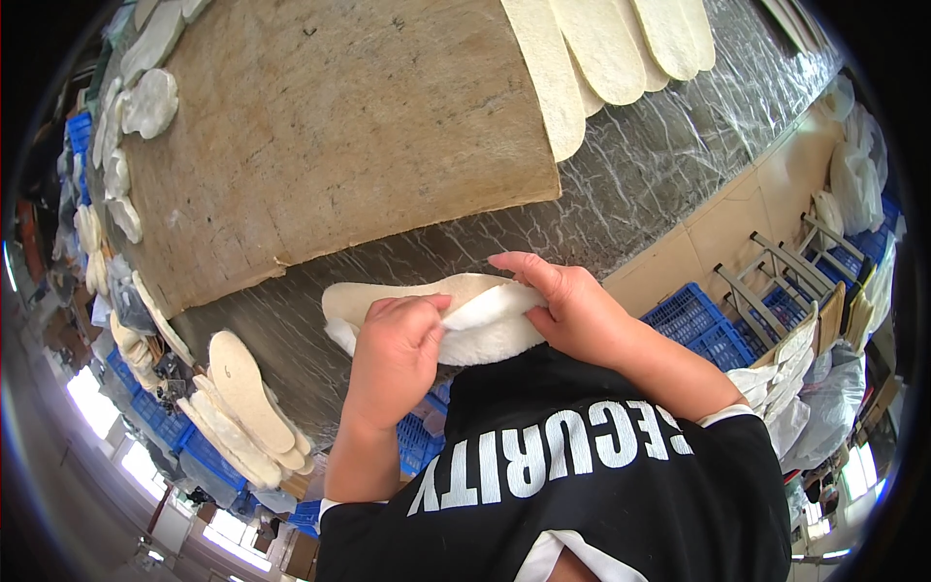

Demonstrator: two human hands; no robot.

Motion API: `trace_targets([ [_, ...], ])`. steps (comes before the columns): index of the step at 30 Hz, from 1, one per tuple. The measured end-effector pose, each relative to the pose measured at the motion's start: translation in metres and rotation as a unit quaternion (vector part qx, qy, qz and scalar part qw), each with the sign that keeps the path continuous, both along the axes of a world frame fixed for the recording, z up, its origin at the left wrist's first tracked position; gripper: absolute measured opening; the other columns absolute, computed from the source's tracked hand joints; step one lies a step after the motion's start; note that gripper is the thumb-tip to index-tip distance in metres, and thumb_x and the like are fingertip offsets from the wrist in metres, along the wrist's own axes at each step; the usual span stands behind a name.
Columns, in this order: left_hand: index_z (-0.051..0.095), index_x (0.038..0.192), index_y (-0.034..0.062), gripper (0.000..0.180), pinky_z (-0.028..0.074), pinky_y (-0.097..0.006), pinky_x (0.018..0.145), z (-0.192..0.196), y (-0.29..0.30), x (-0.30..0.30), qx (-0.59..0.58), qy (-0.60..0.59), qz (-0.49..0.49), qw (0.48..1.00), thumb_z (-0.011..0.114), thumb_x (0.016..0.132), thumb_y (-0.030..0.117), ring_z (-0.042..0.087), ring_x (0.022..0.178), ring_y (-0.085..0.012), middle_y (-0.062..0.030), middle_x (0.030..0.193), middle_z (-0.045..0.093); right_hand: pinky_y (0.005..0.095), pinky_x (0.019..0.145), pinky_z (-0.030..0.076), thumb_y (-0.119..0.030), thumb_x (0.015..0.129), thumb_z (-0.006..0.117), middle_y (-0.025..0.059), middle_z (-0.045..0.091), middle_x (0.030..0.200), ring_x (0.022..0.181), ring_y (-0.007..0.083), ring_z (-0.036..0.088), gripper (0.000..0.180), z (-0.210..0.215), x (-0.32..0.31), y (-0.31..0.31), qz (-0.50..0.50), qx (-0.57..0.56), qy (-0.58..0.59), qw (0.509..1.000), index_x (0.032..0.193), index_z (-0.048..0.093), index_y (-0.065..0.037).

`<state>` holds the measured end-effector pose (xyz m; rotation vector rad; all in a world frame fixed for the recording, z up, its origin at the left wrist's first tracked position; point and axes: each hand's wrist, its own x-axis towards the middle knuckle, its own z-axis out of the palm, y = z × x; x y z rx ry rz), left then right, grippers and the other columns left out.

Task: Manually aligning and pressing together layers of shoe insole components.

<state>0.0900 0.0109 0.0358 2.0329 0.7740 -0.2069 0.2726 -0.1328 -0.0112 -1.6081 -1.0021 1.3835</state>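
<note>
Just in front of my body I hold a cream insole [383, 293] with a white fluffy fleece layer [485, 339] on its near side. My left hand [396, 354] is closed near the middle, thumb and fingers pinching the fleece edge. Around the right end, my right hand [587, 315] grips the insole, one finger reaching over its far edge and the thumb on the near side. Part of the fleece is folded up over the insole between my hands. The left tip of the insole sticks out past my left hand.
A brown board [339, 136] covers much of the dark, plastic-wrapped table [640, 184]. Cream insoles [601, 48] overlap at the far right, and more insoles [242, 388] are stacked at left. White pieces [150, 102] line the far left edge. Blue crates [693, 325] and metal-framed stools [766, 281] stand at right.
</note>
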Motion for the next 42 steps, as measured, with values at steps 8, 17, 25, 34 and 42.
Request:
trace_targets([
  [8, 0.054, 0.081, -0.0013, 0.008, 0.051, -0.033, 0.077, -0.016, -0.006, 0.007, 0.02, -0.074, 0.092, 0.993, 0.061, 0.082, -0.007, 0.065, 0.091, -0.0292, -0.0194, 0.114, 0.063, 0.0422, 0.086, 0.052, 0.014, 0.069, 0.054, 0.0212, 0.067, 0.102, 0.097, 0.0395, 0.066, 0.074, 0.003, 0.009, -0.003, 0.023, -0.019, 0.015, 0.999, 0.139, 0.044, -0.011],
  [17, 0.057, 0.077, 0.0025, 0.012, 0.047, -0.041, 0.075, -0.001, -0.003, 0.016, 0.12, -0.071, -0.012, 0.99, 0.068, 0.074, 0.0, 0.054, 0.085, -0.0329, -0.0101, 0.1, 0.066, 0.0441, 0.089, 0.05, 0.002, 0.074, 0.065, 0.0173, 0.067, 0.104, 0.102, 0.0396, 0.063, 0.061, 0.001, 0.02, -0.007, 0.065, 0.096, 0.013, 0.993, 0.133, 0.049, -0.005],
  [25, 0.061, 0.078, 0.0054, 0.015, 0.045, -0.039, 0.076, 0.009, -0.008, 0.024, 0.136, -0.094, -0.021, 0.986, 0.072, 0.07, 0.002, 0.052, 0.085, -0.0292, -0.005, 0.093, 0.065, 0.0414, 0.079, 0.048, -0.045, 0.075, 0.072, 0.0099, 0.068, 0.095, 0.091, 0.0291, 0.065, 0.057, 0.003, 0.022, 0.002, 0.08, 0.136, -0.151, 0.976, 0.116, 0.06, -0.007],
  [34, 0.061, 0.079, 0.0086, 0.015, 0.038, -0.039, 0.079, 0.012, -0.011, 0.024, 0.147, -0.101, -0.029, 0.984, 0.074, 0.071, 0.008, 0.052, 0.086, -0.0262, -0.002, 0.089, 0.065, 0.0391, 0.07, 0.043, -0.034, 0.082, 0.069, 0.0025, 0.063, 0.076, 0.076, 0.024, 0.063, 0.027, 0.005, 0.02, 0.001, 0.087, 0.144, -0.19, 0.967, 0.098, 0.062, -0.012],
  [42, 0.061, 0.079, 0.0082, 0.017, 0.038, -0.04, 0.081, 0.012, -0.008, 0.022, 0.125, -0.092, -0.067, 0.986, 0.075, 0.071, 0.012, 0.055, 0.086, -0.0255, -0.0022, 0.09, 0.065, 0.0389, 0.067, 0.043, -0.016, 0.08, 0.07, 0.004, 0.06, 0.072, 0.074, 0.0257, 0.061, 0.011, -0.001, 0.015, -0.006, 0.042, 0.138, -0.151, 0.978, 0.085, 0.061, -0.011],
])
